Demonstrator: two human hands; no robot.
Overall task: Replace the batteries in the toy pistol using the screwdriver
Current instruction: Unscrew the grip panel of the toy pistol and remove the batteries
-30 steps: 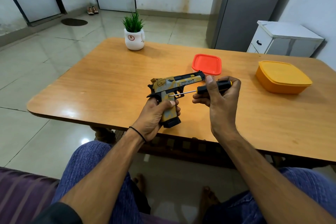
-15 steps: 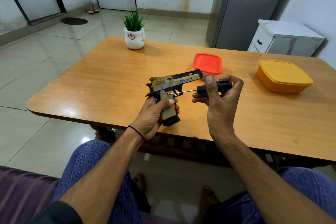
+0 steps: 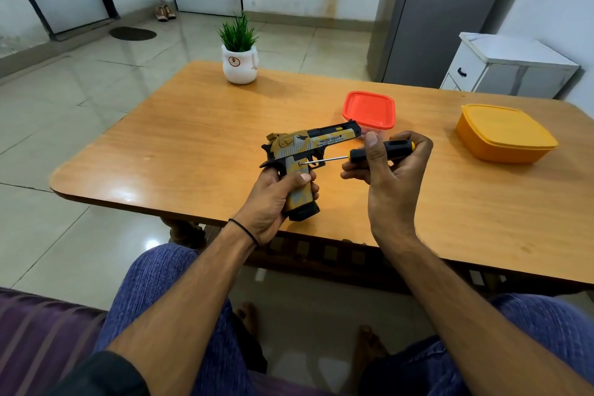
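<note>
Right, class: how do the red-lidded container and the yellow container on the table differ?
The red-lidded container looks smaller than the yellow container. The red-lidded container's body looks clear under its lid; the yellow container is yellow all over. The toy pistol overlaps the red-lidded container in view; the yellow container shows whole. Both are squarish, lidded, on the table.

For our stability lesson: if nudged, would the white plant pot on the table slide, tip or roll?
The white plant pot looks squat and wide-based, so probably slides rather than tips. The glossy table likely gives little grip. Rolling seems unlikely upright.
</note>
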